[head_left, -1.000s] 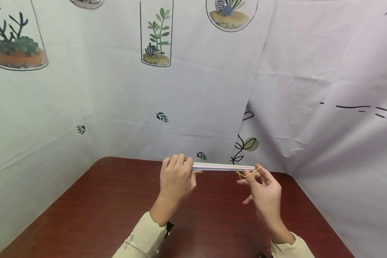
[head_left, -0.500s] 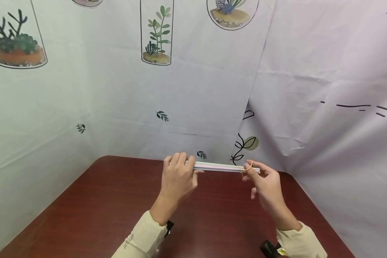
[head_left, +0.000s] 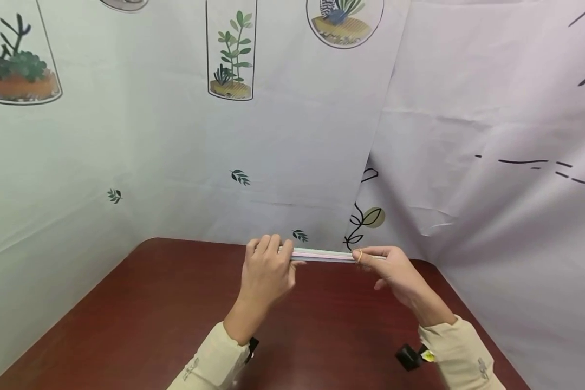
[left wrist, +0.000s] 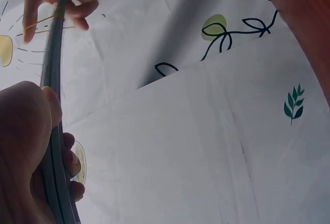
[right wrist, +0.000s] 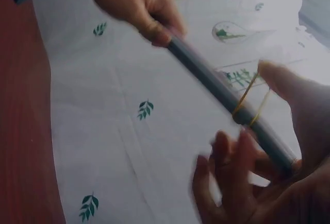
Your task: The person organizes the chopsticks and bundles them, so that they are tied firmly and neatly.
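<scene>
Yellow band (right wrist: 247, 92), held by the right hand (head_left: 398, 271), circles a bundle (head_left: 322, 255) the left hand (head_left: 267, 273) grips.

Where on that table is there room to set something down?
Bare tabletop shows between the left sleeve and the right sleeve, and from the left sleeve out to the hanging cloth. Right of the right sleeve: a thin strip. Crowded: around the pale bundle, with left hand, right hand and yellow band.

Cream sleeves (head_left: 460, 349), black wrist cameras (head_left: 408, 357)
</scene>
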Demonstrator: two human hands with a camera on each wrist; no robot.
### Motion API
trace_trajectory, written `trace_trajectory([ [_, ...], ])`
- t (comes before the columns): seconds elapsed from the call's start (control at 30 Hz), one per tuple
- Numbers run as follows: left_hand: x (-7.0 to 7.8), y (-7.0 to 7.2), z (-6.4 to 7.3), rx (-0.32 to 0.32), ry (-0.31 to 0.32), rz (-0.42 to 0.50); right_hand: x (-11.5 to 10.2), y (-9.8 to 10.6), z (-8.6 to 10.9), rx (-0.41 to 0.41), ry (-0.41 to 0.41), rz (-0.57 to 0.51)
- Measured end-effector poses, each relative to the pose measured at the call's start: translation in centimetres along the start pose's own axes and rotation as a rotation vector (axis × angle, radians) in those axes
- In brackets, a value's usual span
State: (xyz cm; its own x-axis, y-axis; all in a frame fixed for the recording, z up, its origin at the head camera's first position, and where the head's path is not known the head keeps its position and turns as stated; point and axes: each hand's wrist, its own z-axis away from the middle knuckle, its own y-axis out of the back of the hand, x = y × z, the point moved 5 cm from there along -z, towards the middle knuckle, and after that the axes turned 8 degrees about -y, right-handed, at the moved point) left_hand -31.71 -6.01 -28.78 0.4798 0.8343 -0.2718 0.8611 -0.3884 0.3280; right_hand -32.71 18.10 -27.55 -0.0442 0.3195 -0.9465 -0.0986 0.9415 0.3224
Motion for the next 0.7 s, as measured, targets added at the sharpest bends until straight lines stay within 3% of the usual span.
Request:
trace_trajectory([
  [0.17,-0.1,0.0,0.1,0.018,0.002,0.016,-0.1,0.0,-0.5,-0.052,0.011,0.038],
  [0.43,0.0,-0.1,0.2,-0.002,-0.015,0.002,-1.1,0.2,-1.4,-0.174,0.159,0.183],
  [0.53,-0.1,-0.1,0.3,-0.004,-0.015,0.004,-1.5,0.1,-1.3,-0.160,0.261,0.219],
  [0.7,-0.2,-0.2,0.2,0.007,-0.023,0.006,-2.3,-0.4,-0.8,-0.067,0.476,0.332],
])
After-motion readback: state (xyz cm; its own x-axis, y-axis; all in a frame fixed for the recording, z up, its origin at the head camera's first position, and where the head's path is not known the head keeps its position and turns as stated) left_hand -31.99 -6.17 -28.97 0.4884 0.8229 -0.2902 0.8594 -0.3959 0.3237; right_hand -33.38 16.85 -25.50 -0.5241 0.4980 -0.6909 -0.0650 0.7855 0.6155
